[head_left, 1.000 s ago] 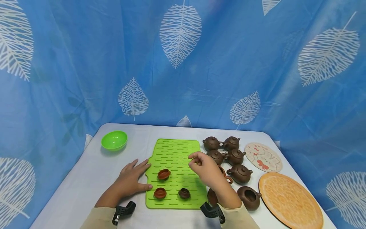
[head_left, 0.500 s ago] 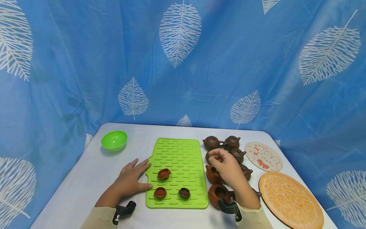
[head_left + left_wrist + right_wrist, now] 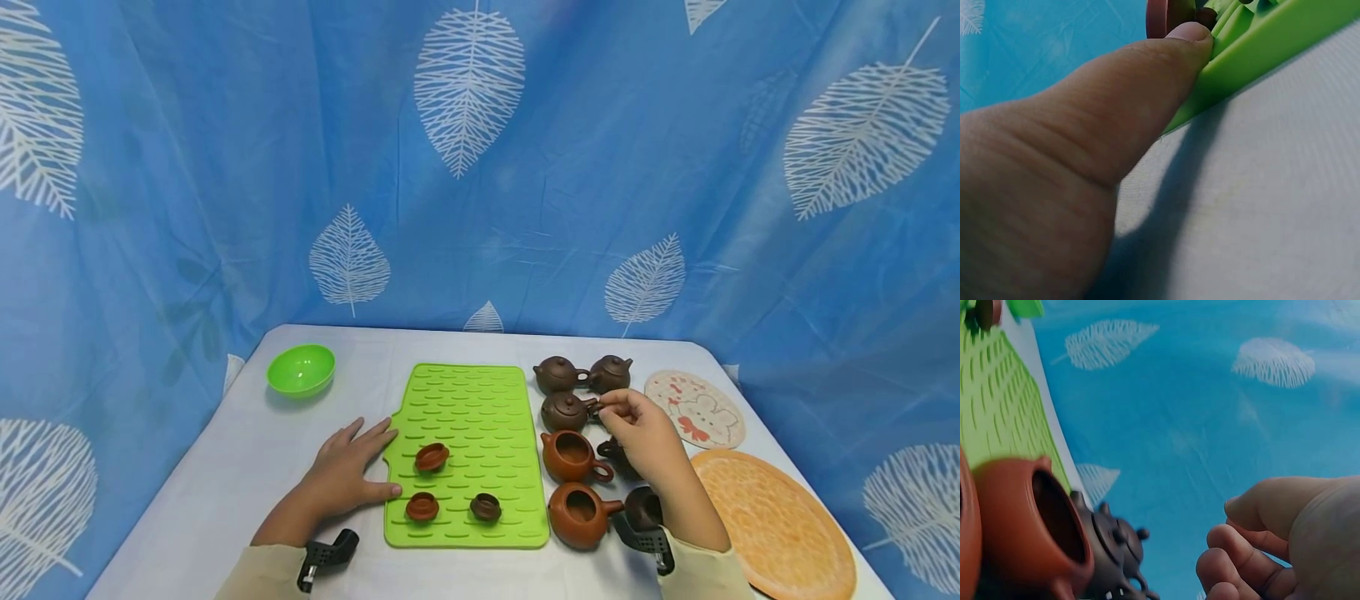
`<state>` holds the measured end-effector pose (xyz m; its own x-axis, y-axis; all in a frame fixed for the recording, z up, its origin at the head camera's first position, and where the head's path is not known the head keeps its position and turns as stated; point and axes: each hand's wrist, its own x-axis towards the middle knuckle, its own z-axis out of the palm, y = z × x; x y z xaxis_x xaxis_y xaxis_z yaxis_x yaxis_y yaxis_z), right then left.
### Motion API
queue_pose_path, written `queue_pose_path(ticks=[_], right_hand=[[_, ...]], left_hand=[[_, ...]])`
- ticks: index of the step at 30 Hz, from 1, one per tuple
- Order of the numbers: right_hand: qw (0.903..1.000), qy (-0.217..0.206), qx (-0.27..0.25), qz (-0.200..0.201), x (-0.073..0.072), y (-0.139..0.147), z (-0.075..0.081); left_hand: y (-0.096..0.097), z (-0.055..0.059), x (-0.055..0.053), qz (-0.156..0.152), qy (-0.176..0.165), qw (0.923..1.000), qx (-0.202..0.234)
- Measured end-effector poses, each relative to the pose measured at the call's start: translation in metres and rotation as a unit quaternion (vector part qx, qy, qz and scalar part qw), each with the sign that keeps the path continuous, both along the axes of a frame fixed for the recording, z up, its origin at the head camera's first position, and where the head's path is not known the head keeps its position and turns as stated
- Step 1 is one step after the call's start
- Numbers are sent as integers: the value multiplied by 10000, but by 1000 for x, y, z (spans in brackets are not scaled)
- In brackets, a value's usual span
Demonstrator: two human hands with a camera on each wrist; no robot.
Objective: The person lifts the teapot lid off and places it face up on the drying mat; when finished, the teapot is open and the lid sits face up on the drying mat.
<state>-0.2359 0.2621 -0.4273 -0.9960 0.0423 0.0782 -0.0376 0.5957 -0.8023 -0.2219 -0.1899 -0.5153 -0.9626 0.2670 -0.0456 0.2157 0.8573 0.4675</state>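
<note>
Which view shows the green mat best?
The head view: nearly the whole green mat shows, the left hand at its edge. Left wrist shows only an edge strip; right wrist, a cropped portion at upper left.

No text or number can be read; red marks [image 3: 675,386] on the bunny mat [image 3: 708,410], just beyond the orange round board [image 3: 780,521], are too small to tell.

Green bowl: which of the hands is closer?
Left: the left hand rests in front of the green bowl; the right hand is across the green mat, by the teapots.
</note>
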Motion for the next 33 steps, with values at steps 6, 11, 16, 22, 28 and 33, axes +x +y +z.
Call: queue_pose_path(ticks=[6,11,16,22,28,33], right_hand=[[9994,-205,190,-214,1,17,-5],[9964,-206,678,-457,0,29,-13],[9932,-275,979,-562,-1,37,-18],[9907,-395,1183,-541,-2,43,-23],[9883,-558,1403,-205,0,53,-26],[9886,-742,1309,-54,1,62,-28]], left_hand=[[2,1,-1,46,-108,9999,-42],[2,0,-1,30,-72,9999,-65],[1,1,-1,35,-47,10000,-60],[0,2,-1,20,-54,10000,-49],[0,0,-2,13,-84,9999,-79],[0,-2,-4,42,-97,9999,-116]])
